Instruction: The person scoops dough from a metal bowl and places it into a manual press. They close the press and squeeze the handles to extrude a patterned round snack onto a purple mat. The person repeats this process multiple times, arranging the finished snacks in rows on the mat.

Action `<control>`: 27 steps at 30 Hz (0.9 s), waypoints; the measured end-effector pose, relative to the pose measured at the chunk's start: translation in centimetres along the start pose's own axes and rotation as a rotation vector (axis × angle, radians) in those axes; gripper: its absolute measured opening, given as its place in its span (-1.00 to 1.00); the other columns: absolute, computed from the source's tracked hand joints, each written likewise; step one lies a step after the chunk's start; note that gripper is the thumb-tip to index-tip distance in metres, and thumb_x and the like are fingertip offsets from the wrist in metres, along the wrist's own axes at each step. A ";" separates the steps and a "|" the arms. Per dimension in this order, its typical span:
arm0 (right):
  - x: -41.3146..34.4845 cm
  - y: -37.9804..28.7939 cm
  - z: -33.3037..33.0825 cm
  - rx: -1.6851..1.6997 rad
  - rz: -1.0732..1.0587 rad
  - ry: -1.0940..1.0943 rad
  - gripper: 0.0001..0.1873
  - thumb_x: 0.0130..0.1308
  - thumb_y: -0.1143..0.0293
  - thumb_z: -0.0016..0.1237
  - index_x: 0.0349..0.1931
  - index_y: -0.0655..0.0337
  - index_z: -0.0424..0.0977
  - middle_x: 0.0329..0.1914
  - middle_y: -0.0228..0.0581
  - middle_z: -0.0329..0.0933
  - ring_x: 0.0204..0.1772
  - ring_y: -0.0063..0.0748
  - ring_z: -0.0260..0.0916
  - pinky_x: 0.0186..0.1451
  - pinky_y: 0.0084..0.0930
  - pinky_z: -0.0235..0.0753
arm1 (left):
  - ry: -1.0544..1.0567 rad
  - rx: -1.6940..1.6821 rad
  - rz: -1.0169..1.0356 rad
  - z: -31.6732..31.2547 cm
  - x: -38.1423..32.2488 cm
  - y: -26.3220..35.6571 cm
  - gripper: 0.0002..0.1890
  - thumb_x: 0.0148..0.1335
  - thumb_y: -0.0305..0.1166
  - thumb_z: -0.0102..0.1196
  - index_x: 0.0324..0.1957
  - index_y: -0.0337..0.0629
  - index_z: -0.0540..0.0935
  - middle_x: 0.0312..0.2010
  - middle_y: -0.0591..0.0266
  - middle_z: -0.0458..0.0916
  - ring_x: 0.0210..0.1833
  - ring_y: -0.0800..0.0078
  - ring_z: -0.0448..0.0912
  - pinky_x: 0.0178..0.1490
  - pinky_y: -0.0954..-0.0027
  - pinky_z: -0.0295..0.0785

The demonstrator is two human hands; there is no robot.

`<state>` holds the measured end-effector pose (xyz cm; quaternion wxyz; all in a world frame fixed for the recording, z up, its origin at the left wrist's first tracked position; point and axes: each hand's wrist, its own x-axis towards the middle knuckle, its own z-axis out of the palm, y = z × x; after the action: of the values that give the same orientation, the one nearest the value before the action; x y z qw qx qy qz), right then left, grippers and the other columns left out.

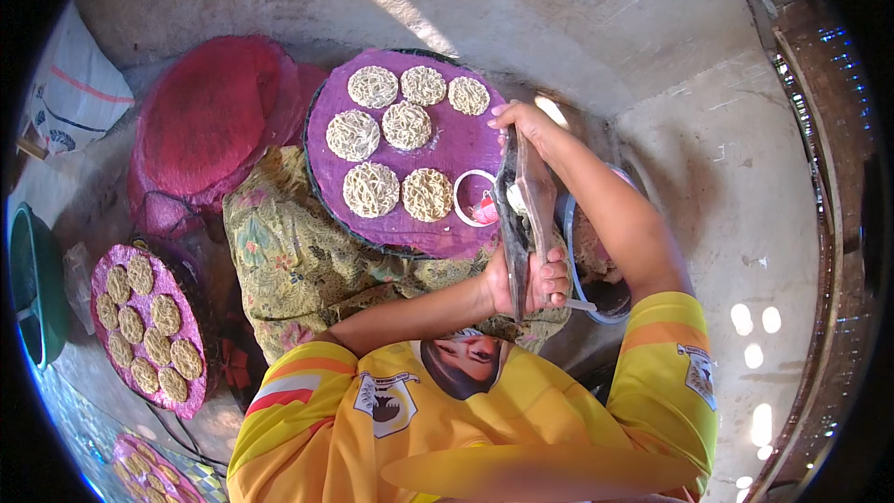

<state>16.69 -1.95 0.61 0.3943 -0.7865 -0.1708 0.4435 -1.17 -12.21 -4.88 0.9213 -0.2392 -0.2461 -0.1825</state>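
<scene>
Both my hands hold a hinged-looking press of two flat pieces (536,188), one dark and one brown, tilted partly apart. A whitish lump (517,200) shows between them. My left hand (527,281) grips the lower end, where a pale stick (580,304) juts out. At the upper end, my right hand (525,124) is closed around the edges. Just left of the press lies a round tray covered in purple cloth (447,147). It bears several flat nests of pale noodle-like strands (406,125). A white ring (458,211) with a pink object (485,211) inside rests near its right edge.
A tub with brown contents (594,251) stands right of the press. Patterned fabric (279,258) covers my lap below the tray. Leftward are red cloth-covered trays (209,112), a tray of browner nests (192,325), a green basin (45,286) and a white sack (80,94). A wall (559,21) rises beyond.
</scene>
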 end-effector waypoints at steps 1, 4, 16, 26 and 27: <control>0.2 -0.1 0.3 0.022 0.007 -0.027 -0.66 -0.11 0.47 0.12 -0.28 0.18 0.34 -0.56 -0.32 0.32 -0.58 -0.42 0.32 -0.53 -0.43 0.37 | 0.031 0.003 0.019 0.0 -0.3 0.2 -0.60 0.11 0.03 -0.28 -0.39 -0.10 0.40 -0.57 0.32 0.28 -0.45 0.41 0.29 -0.16 0.29 0.21; 1.2 -1.0 1.0 0.030 -0.066 -0.034 -0.62 -0.11 0.48 0.12 -0.22 0.19 0.32 -0.53 -0.30 0.34 -0.60 -0.43 0.32 -0.54 -0.45 0.36 | 0.113 0.024 0.028 0.2 -0.7 1.5 -0.59 0.10 0.05 -0.30 -0.42 -0.09 0.40 -0.60 0.31 0.29 -0.49 0.40 0.29 -0.20 0.29 0.22; 0.9 -0.3 -2.9 0.000 -0.096 0.190 -0.46 -0.08 0.53 0.15 -0.03 0.28 0.27 -0.51 -0.23 0.36 -0.61 -0.45 0.29 -0.56 -0.38 0.40 | 0.347 0.064 -0.030 -1.6 1.6 2.5 -0.62 0.09 0.01 -0.33 -0.52 -0.08 0.34 -0.71 0.38 0.19 -0.65 0.46 0.15 -0.44 0.41 0.08; -1.3 -0.9 -0.7 0.064 -0.201 0.179 -0.53 -0.03 0.53 0.11 -0.05 0.24 0.31 -0.58 -0.34 0.34 -0.66 -0.54 0.25 -0.63 -0.50 0.37 | 0.580 0.206 0.038 0.3 1.1 1.0 -0.59 0.10 0.02 -0.43 -0.62 -0.04 0.28 -0.79 0.40 0.13 -0.75 0.47 0.09 -0.53 0.38 0.06; -1.4 -1.1 -0.6 0.074 -0.231 0.196 -0.53 -0.03 0.54 0.11 -0.05 0.24 0.31 -0.58 -0.34 0.33 -0.66 -0.55 0.25 -0.64 -0.51 0.37 | 0.617 0.227 0.069 0.5 1.1 1.1 -0.59 0.10 0.02 -0.46 -0.63 -0.04 0.27 -0.80 0.39 0.12 -0.76 0.46 0.08 -0.55 0.38 0.05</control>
<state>16.51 -2.40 2.45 0.4862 -0.7861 -0.2046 0.3221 0.03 -11.29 -4.25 0.9789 -0.0765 0.0342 -0.1864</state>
